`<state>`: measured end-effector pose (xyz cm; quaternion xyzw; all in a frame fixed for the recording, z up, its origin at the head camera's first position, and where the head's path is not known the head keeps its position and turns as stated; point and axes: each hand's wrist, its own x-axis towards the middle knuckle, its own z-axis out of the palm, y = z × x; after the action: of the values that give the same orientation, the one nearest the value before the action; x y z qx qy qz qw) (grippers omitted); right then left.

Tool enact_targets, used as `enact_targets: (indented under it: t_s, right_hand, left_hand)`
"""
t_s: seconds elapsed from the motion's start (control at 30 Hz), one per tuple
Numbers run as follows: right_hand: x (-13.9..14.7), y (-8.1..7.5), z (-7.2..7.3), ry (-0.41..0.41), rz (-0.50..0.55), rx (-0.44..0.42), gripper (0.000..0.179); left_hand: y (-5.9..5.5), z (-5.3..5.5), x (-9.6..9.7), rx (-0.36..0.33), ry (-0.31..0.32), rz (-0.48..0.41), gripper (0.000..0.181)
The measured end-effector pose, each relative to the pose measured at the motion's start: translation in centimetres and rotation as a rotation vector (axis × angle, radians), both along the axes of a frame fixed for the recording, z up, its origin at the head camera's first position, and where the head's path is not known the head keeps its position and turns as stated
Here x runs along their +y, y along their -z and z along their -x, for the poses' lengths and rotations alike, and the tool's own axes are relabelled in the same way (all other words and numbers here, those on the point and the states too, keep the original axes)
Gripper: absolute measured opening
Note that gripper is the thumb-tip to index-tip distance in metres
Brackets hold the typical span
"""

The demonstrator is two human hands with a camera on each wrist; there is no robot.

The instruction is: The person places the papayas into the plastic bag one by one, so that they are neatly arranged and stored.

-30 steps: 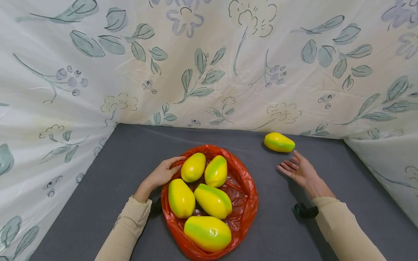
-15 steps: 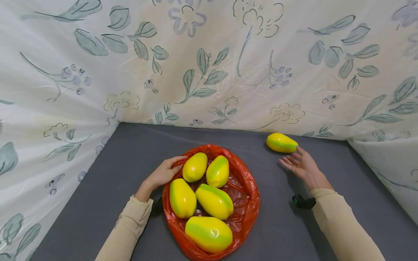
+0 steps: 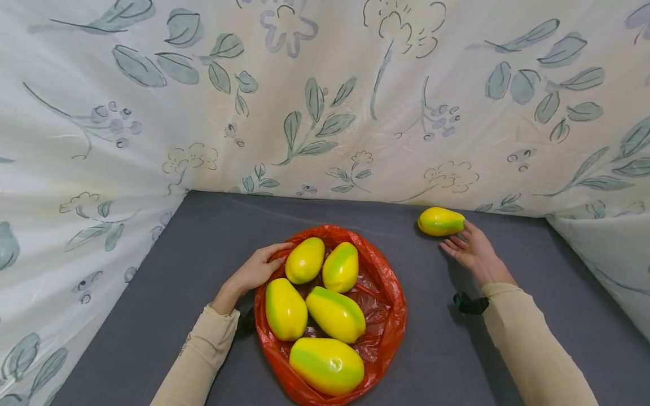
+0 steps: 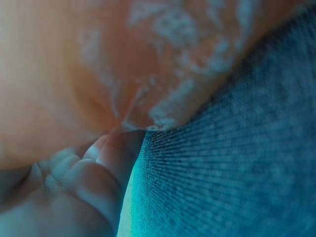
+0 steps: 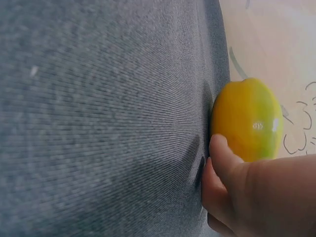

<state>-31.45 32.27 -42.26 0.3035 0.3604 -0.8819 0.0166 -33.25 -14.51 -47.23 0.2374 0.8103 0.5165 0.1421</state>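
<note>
A red plastic bag (image 3: 390,338), its mouth spread wide and its rim rolled down, holds several yellow-green papayas (image 3: 335,314). At the bag's upper left rim, my left hand (image 3: 252,269) grips the plastic; the left wrist view has that hand (image 4: 74,190) partly hidden beneath the bag (image 4: 163,64). One more papaya (image 3: 439,221) lies alone at the back right, near the cloth wall. My right hand (image 3: 474,252) is beside it, fingers extended and loosely spread, a fingertip at its right end. In the right wrist view the papaya (image 5: 247,118) stands just beyond the fingers (image 5: 224,158).
Dark grey cloth (image 3: 203,237) covers the table. A white floral sheet (image 3: 325,113) rises along the back edge, close behind the lone papaya, and along both sides. Dark bands sit at both wrists, the right one (image 3: 470,304) showing more clearly.
My right hand has moved slightly forward, closer to the lone papaya, and now reaches its right end. The left hand stays at the bag's rim; the view has shifted slightly.
</note>
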Motion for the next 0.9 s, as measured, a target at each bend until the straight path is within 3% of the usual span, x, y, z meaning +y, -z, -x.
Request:
enact_targets:
  t_s: [0.2,0.4,0.7,0.9]
  right_hand:
    - [0.1,0.4,0.7,-0.033,-0.051,0.007,0.077]
    - [0.0,0.9,1.7,-0.028,-0.176,0.002,0.074]
    - [-1.3,0.7,1.9,-0.016,-0.306,-0.045,0.086]
    - [-1.9,0.4,1.8,-0.062,-0.387,-0.050,0.080]
  left_hand:
    - [0.1,0.0,0.1,0.001,-0.004,0.002,0.042]
    - [0.0,0.1,0.3,0.008,-0.011,0.010,0.042]
    - [-0.3,-0.2,-0.1,0.011,-0.005,0.024,0.043]
    - [-0.4,-0.3,-0.2,0.014,0.000,0.027,0.042]
